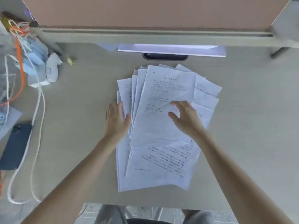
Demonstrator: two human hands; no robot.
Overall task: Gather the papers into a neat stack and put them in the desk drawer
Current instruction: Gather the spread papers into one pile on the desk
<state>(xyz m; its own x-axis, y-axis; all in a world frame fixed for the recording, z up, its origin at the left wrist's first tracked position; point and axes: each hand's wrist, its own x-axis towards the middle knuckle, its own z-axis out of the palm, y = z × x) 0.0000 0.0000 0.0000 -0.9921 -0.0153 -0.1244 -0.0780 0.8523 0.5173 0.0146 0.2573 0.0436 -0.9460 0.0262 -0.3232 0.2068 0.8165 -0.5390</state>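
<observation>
Several printed white papers lie fanned and overlapping in the middle of the beige desk. The pile spreads out at the far end and toward the right. My left hand lies flat, fingers together, against the pile's left edge. My right hand rests on top of the uppermost sheet with fingers spread, and that sheet is creased under the fingertips. Neither hand grips a sheet. No drawer is in view.
A dark phone lies at the left edge beside a looping white cable. Tangled cords, blue packets and a white object crowd the far left. A small brass piece and a white bar sit near the back partition.
</observation>
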